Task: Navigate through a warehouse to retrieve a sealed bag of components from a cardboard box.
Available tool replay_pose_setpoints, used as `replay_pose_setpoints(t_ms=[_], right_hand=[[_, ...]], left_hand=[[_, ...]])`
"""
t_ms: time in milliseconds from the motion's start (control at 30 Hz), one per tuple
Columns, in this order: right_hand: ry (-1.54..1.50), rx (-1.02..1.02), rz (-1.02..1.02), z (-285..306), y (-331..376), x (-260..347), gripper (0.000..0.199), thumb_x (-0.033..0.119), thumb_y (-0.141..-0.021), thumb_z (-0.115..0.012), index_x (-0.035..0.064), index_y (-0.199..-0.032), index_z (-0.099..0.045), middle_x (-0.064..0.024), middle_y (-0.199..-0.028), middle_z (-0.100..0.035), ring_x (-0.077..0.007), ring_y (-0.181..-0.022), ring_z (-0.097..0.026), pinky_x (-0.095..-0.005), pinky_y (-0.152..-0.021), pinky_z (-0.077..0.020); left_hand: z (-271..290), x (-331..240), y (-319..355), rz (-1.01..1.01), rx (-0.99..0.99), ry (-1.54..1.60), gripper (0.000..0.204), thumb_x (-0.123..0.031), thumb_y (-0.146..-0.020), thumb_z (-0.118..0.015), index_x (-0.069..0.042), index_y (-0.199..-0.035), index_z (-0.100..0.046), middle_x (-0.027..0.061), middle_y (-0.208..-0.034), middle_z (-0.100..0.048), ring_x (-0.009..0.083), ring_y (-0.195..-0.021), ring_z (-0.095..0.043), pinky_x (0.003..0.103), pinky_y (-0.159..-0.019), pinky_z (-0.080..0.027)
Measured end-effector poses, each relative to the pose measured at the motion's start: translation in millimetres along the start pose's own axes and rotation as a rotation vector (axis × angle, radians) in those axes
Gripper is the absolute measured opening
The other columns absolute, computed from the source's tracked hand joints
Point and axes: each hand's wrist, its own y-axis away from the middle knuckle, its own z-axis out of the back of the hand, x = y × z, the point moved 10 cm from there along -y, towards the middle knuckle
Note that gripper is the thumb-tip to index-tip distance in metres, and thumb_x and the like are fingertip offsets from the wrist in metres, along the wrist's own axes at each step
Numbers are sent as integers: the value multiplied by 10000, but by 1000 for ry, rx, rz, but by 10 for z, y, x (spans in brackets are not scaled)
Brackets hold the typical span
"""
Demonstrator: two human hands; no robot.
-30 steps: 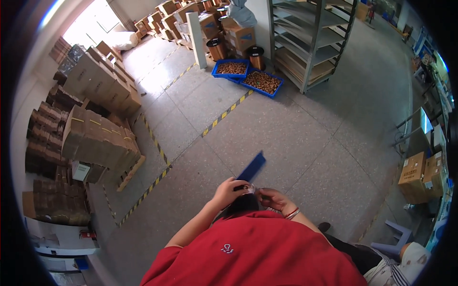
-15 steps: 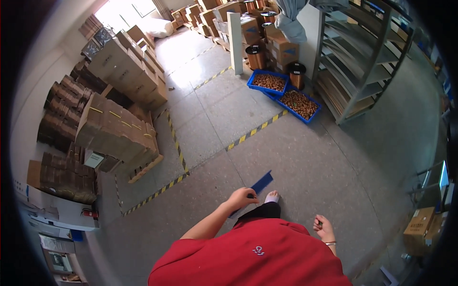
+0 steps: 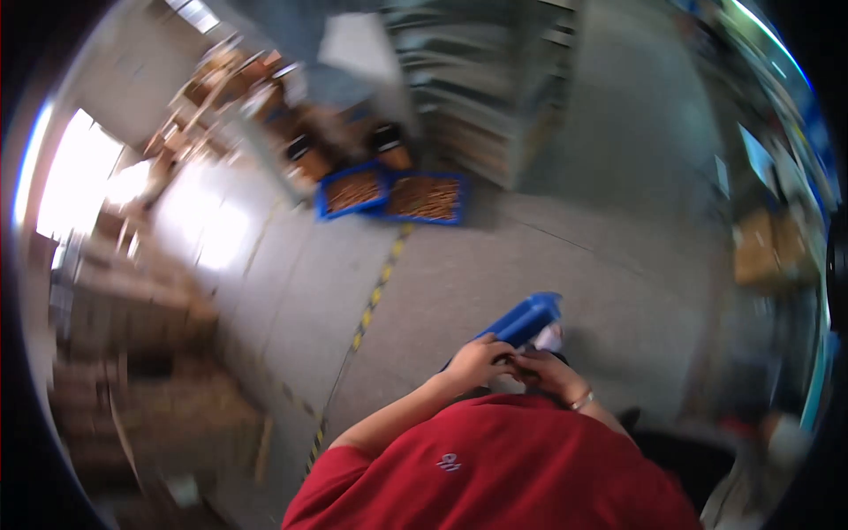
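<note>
A blue plastic tray [image 3: 523, 321] is tipped on its side in front of my body. My left hand [image 3: 480, 362] is closed on its near edge. My right hand [image 3: 551, 376], with a bracelet at the wrist, is brought up against the left one just below the tray. Its fingers are curled together, and whatever they hold is hidden and blurred. One foot shows partly beyond the tray's right side.
Ahead on the floor sit two blue trays [image 3: 461, 201] of small copper-coloured parts, by copper wire spools [image 3: 389, 147] and a metal shelf rack [image 3: 495, 115]. Stacked cardboard [image 3: 177, 415] stands at left beside yellow-black floor tape [image 3: 364, 320]. A carton [image 3: 767, 251] is at right.
My view has swung to the right. The right hand has come in from the side to meet the left. The blue tray has turned, so more of it shows.
</note>
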Motion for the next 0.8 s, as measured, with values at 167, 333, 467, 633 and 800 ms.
replay_pose_setpoints(t_ms=[167, 333, 467, 633, 800], right_hand=[[-142, -96, 63, 723, 51, 585, 200, 257, -830, -577, 61, -866, -560, 7, -674, -491, -38, -496, -342, -183, -445, -231], [-187, -49, 83, 1722, 179, 1584, 169, 229, -825, -587, 70, -876, -561, 18, -688, -491, -39, -511, -346, -182, -455, -230], [-249, 8, 178, 2394, 257, 2445, 175, 232, -830, -587, 59, -845, -565, 30, -663, -480, -39, -511, -353, -180, -460, -240], [-476, 56, 244, 3126, 355, 3464, 126, 165, -849, -550, 40, -863, -567, 21, -654, -476, -51, -530, -367, -185, -483, -266], [-519, 14, 317, 4069, 156, 4295, 148, 174, -865, -523, 33, -889, -561, 21, -673, -475, -52, -519, -351, -187, -487, -264]], left_hand=[[-161, -179, -1034, 44, 86, -12, 272, -284, -712, -651, -120, -927, -618, 134, -841, -562, 298, -808, -549, 357, -743, -440], [-327, -556, -2439, 23, 130, 42, 253, -284, -714, -654, -114, -900, -629, 130, -847, -577, 279, -811, -559, 340, -742, -442], [-270, -1076, -3482, 30, 180, -32, 283, -304, -716, -656, -117, -926, -628, 125, -883, -580, 286, -823, -562, 340, -733, -446], [-125, -1595, -4787, -26, 211, -145, 311, -327, -722, -652, -127, -958, -620, 127, -946, -565, 301, -857, -563, 351, -750, -450], [-137, -1659, -6156, -93, 316, -156, 321, -343, -723, -646, -149, -976, -613, 120, -939, -560, 306, -850, -561, 354, -723, -446]])
